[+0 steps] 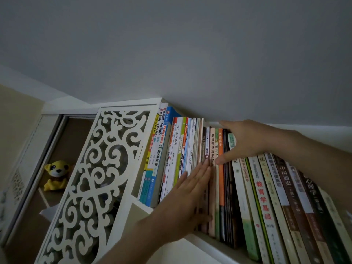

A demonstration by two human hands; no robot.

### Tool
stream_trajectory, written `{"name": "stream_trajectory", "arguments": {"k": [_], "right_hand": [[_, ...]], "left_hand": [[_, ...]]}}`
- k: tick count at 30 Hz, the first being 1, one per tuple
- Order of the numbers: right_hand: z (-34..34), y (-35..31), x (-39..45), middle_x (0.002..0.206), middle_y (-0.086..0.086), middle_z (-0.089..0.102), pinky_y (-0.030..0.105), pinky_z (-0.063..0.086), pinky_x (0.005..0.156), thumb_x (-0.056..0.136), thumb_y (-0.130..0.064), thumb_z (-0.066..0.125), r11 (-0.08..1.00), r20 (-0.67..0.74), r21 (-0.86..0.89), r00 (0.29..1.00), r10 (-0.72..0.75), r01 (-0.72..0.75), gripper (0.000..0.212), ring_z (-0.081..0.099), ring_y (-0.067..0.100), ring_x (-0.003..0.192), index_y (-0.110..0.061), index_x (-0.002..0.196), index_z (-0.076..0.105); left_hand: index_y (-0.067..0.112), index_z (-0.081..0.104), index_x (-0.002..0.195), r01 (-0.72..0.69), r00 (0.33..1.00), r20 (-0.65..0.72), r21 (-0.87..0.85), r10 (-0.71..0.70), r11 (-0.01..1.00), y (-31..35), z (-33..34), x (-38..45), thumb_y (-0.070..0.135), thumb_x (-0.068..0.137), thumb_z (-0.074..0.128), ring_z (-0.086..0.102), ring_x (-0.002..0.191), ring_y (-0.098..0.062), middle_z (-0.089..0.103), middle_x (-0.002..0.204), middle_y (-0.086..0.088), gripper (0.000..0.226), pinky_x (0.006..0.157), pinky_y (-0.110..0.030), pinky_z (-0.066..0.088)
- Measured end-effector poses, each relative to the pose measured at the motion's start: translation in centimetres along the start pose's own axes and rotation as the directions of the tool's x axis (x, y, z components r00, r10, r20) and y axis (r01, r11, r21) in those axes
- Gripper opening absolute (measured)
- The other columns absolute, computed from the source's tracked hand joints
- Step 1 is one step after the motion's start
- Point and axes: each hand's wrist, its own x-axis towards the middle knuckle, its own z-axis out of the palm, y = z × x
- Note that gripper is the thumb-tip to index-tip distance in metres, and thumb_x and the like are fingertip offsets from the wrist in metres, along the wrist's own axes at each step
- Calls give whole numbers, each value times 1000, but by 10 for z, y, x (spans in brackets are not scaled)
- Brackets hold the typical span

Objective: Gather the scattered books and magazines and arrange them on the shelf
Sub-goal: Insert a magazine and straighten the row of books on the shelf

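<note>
Spine (263, 201) "教育学基础" (red lettering)

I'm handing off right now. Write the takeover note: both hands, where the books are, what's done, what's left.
Left hand: flat, fingers straight, pressing the spines of the row of books on the shelf. No grip.
Right hand: open, fingers over the tops of the middle books, thumb on the spines by the orange book.
Books: standing spine-out, leaning, from the white carved side panel rightward.
Done: many books shelved.
Left: square up the row; any still-scattered books are out of view.
</note>
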Motion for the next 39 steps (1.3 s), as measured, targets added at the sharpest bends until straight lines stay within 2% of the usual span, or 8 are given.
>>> {"name": "stream_trajectory", "arguments": {"k": [7,10,13,17,22,26,30,39], "right_hand": [[6,9,17,88,-13,73,26,56,75,60,-61,78,997,12,70,1000,27,-28,44,67,-1,74,-34,94,66],[-2,2,20,115,-9,69,31,53,90,59,-71,71,996,41,84,999,34,-37,74,67,6,97,-32,121,61],[-2,-12,32,144,0,48,38,43,104,67,-72,64,995,-119,93,991,53,-42,97,52,20,126,-21,145,37],[4,-21,53,117,-9,68,38,50,97,71,-57,73,980,-74,198,997,-11,25,54,65,12,106,-31,118,64],[2,-27,63,100,-4,72,34,55,85,76,-50,74,989,-44,147,999,30,-24,41,68,11,85,-25,108,66],[-7,-33,69,108,-1,70,39,55,88,76,-37,78,980,27,197,1000,14,-19,55,69,14,89,-21,122,54],[-3,-25,71,99,-4,73,39,57,84,77,-39,77,972,33,235,999,-26,18,51,72,10,81,-32,124,57],[4,-12,75,98,-7,73,38,57,86,69,-47,80,950,-34,307,998,-50,58,45,71,10,86,-37,111,65]], "left_hand": [[40,-27,142,2,1000,-8,146,-1,989,-22,2,-4,66,80,46,-37,132,9,-36,146,28,99,111,-31,-24],[43,-21,143,14,1000,17,21,-14,1000,-22,-5,-8,54,85,57,-34,132,13,-34,145,32,98,111,-26,-21],[49,-20,142,36,999,29,-1,-36,999,-32,-14,-14,52,84,60,-37,130,12,-37,145,30,99,112,-30,-17],[56,-24,138,41,998,53,2,-41,999,-40,-13,-18,58,81,61,-39,131,7,-37,147,26,102,114,-35,-18],[57,-24,136,60,998,-29,55,-59,997,-43,-3,-15,63,79,60,-36,133,8,-36,146,30,102,112,-32,-18],[51,-6,145,111,993,-30,-89,-114,990,-41,-16,-13,52,82,65,-19,140,6,-15,153,33,94,120,-39,-1],[38,12,150,88,979,-172,-152,-114,984,-49,-38,12,36,94,55,6,141,-4,10,156,25,71,119,-41,23],[28,26,150,130,931,-316,-182,-184,975,-64,-60,92,37,98,46,18,140,-19,25,156,10,56,113,-43,27]]}}
